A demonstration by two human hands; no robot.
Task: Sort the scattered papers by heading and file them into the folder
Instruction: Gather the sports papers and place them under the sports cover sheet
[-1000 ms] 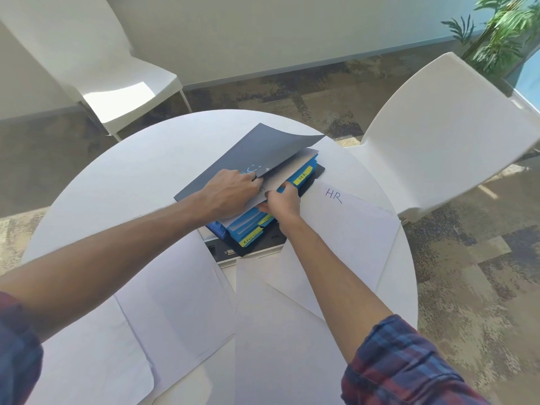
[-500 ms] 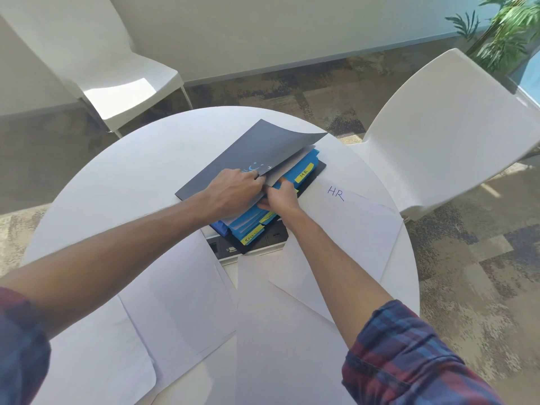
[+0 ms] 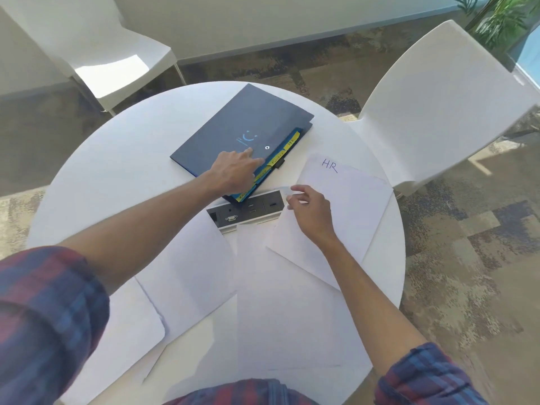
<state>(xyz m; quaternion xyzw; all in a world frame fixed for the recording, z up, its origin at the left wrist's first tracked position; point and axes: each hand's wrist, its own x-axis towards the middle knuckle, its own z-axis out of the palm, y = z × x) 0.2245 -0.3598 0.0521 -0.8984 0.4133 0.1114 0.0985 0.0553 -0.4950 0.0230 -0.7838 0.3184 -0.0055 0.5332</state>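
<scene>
A dark blue folder lies closed on the far half of the round white table, with yellow index tabs sticking out along its right edge. My left hand rests on the cover with straight fingers, near its front corner. To the right lies a white sheet headed "HR". My right hand is at that sheet's left edge, its fingertips and thumb pinching the paper. Several more white sheets lie spread over the near half of the table.
A socket panel is set into the table's middle, just in front of the folder. White chairs stand at the far left and at the right. A green plant fills the top right corner. Patterned carpet surrounds the table.
The folder's cover, held up before, now lies shut and flat. My right hand left the folder's pockets and moved right to the HR sheet. My left hand now lies flat on the cover.
</scene>
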